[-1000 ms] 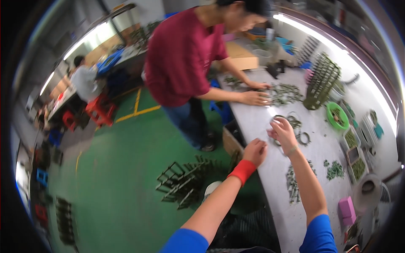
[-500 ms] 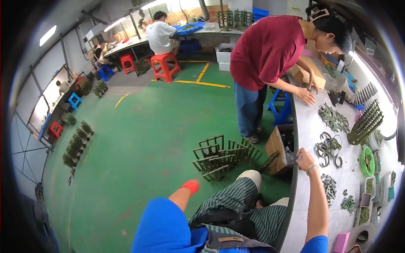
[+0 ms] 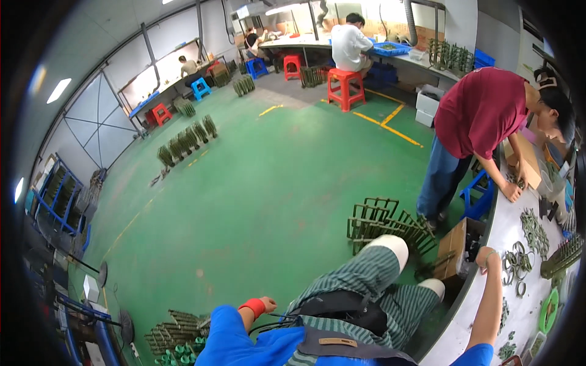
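My left hand point(image 3: 268, 304), with a red wristband point(image 3: 251, 307) behind it, hovers over the floor left of my striped lap. Its fingers look curled in, and nothing shows in them. At the worktable's near edge is my right hand point(image 3: 486, 257), closed, with a bracelet at the wrist; whatever its fingers hold, if anything, is hidden. Beside it on the grey worktable point(image 3: 448, 341) lie dark green rings point(image 3: 519, 262). Farther along is a pile of small green pieces point(image 3: 535, 233). An open cardboard box point(image 3: 452, 250) stands below the edge near that hand.
Green racks point(image 3: 390, 222) stand on the floor before my knees, with more racks point(image 3: 174, 332) at lower left. A person in a red shirt point(image 3: 482, 110) bends over the table beside a blue stool point(image 3: 477, 195). Another person point(image 3: 350, 49) sits on a red stool point(image 3: 345, 88).
My view has swung left, so the scene sits farther right and the lower-left racks show. My left hand now shows beyond its wristband. My right hand stays by the table edge.
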{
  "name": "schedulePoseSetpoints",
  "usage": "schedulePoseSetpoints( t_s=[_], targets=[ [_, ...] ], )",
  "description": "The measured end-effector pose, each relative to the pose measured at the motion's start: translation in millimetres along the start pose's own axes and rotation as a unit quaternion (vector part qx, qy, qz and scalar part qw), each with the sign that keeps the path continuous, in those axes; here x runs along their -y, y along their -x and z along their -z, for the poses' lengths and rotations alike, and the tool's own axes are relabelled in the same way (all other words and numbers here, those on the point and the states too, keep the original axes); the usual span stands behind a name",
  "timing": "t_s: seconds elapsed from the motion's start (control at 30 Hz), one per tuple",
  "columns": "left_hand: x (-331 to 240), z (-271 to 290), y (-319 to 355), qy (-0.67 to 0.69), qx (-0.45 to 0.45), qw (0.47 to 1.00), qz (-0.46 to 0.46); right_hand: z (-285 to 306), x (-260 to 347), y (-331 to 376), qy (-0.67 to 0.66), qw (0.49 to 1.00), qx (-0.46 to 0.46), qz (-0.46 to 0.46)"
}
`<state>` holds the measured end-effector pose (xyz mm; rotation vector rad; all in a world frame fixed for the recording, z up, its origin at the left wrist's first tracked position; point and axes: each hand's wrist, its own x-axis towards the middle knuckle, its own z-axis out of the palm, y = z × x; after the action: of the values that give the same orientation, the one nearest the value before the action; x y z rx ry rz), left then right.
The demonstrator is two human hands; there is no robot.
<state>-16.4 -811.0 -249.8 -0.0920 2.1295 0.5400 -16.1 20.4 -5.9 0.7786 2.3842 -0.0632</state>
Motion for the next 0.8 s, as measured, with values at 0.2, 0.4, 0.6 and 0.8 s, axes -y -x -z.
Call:
schedulePoseSetpoints(
  t_s=[0.2, 0.4, 0.6, 0.8],
  targets=[
    [55, -28, 26, 0.024, -0.015, 0.997, 0.071, 25, 37, 13, 0.043, 0.997, 0.046, -0.052],
    [25, 9, -8, -0.078, 0.059, 0.990, 0.101, 41, 131, 48, 0.161, 0.966, -0.200, 0.038],
    [-35, 80, -112, -0.079, -0.025, 0.996, 0.042, 44, 285, -22, 0.087, 0.948, -0.237, 0.195],
    [-106, 150, -150, 0.331, -0.086, 0.938, -0.058, 31, 357, -130, 0.188, 0.948, 0.183, 0.181]
  ],
)
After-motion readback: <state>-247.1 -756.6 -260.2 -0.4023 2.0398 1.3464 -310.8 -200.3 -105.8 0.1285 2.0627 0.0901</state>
